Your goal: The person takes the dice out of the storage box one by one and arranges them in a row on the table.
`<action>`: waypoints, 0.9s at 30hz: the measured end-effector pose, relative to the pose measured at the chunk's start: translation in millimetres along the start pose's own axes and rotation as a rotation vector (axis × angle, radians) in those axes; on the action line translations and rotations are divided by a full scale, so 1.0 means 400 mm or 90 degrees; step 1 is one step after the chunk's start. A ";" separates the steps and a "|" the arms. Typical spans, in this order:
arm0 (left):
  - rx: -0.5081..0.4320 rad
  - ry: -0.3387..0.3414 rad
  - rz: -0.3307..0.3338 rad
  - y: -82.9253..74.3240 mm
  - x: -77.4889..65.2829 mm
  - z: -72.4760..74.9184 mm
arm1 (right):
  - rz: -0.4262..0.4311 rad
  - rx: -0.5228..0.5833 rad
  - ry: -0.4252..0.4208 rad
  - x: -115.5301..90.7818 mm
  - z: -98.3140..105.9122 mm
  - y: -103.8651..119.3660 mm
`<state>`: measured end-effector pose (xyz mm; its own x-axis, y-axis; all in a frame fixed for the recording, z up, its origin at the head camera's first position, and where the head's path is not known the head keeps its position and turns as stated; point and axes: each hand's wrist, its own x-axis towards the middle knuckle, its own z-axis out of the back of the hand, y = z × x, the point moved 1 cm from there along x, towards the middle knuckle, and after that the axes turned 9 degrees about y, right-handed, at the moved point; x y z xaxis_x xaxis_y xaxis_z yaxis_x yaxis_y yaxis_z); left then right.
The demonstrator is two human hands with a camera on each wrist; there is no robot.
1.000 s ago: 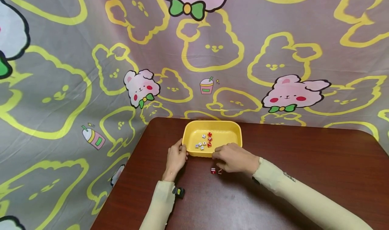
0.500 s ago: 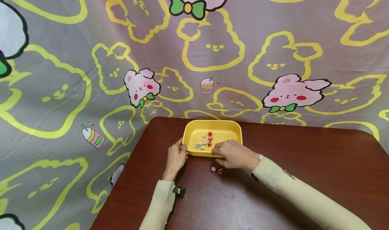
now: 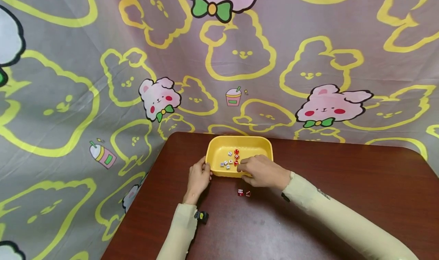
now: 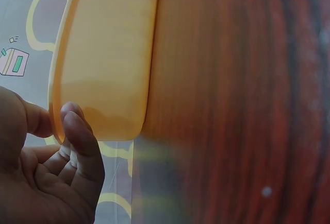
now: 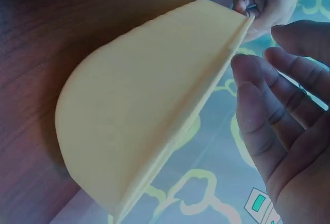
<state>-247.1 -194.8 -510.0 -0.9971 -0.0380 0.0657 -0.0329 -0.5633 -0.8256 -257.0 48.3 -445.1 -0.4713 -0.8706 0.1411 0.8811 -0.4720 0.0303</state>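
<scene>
Nearest to you, just in front of the yellow, rounded, plastic-looking tray (image 3: 252, 150), two red cube dice with white pips (image 3: 240, 192) lie side by side on the dark red-brown wood-grain table (image 3: 326, 172). At the tray's near left corner, your left hand (image 3: 199, 178) grips the rim, thumb on one side and fingers on the other. Your right hand (image 3: 262, 172) is over the tray's near side, towards its right end; its fingers are loosely bent, with a gap between thumb and forefinger, and no die shows between them. Inside the tray, left of your right fingertips, you have five small white cube dice (image 3: 225, 163) scattered loosely and, just to their right, three red dice (image 3: 236, 157) in a rough line running away from you. Beyond the tray hangs a grey cloth with yellow cartoon outlines (image 3: 240, 61). The step in hand looks like moving dice singly across the tray's near rim, probably at a release. The next move would seem to call for your right hand to clear that rim and pinch one red die in front, while your left steadies the tray.
</scene>
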 end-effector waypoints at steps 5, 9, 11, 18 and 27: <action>0.000 0.003 0.001 0.003 0.000 0.000 | 0.000 0.011 0.004 0.008 0.007 -0.003; -0.004 0.005 0.002 0.003 0.000 0.000 | -0.002 0.009 0.001 0.014 0.008 -0.004; -0.006 0.005 0.002 0.003 0.001 0.000 | -0.005 0.005 -0.001 0.017 0.009 -0.005; -0.005 0.000 0.008 0.003 0.007 -0.001 | -0.012 -0.003 0.000 0.026 0.021 -0.008; -0.002 -0.001 0.003 0.007 0.008 -0.001 | -0.024 -0.007 0.014 0.041 0.032 -0.023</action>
<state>-250.3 -196.0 -512.2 -0.9971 -0.0420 0.0629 -0.0287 -0.5599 -0.8281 -272.4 40.2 -430.6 -0.5049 -0.8551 0.1179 0.8623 -0.5058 0.0250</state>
